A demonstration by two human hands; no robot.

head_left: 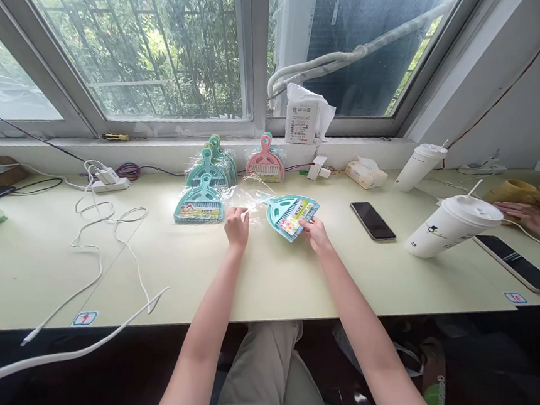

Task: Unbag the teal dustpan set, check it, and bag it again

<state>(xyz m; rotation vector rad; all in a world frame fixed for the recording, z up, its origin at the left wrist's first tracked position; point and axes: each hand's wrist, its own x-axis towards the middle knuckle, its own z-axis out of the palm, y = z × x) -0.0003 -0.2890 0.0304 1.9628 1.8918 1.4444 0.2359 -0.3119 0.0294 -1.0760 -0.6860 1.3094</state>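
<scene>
My right hand (317,233) grips the lower right edge of a teal mini dustpan-and-brush set (290,213), tilted over the table with its printed label facing up. Its handle end points left, into a crinkled clear plastic bag (253,201). The fingers of my left hand (237,228) are closed at the near edge of that plastic, pinching it. Just left of this hand lies another teal dustpan set (199,203) in clear wrap. Behind it several more teal sets (207,165) lean in a row, and a pink set (266,160) stands to their right.
A phone (373,221), tissue pack (366,172) and two white cups (451,224) (420,165) stand to the right. Another person's hand (529,217) rests at the far right near a second phone (518,262). White cables (98,243) trail across the left table.
</scene>
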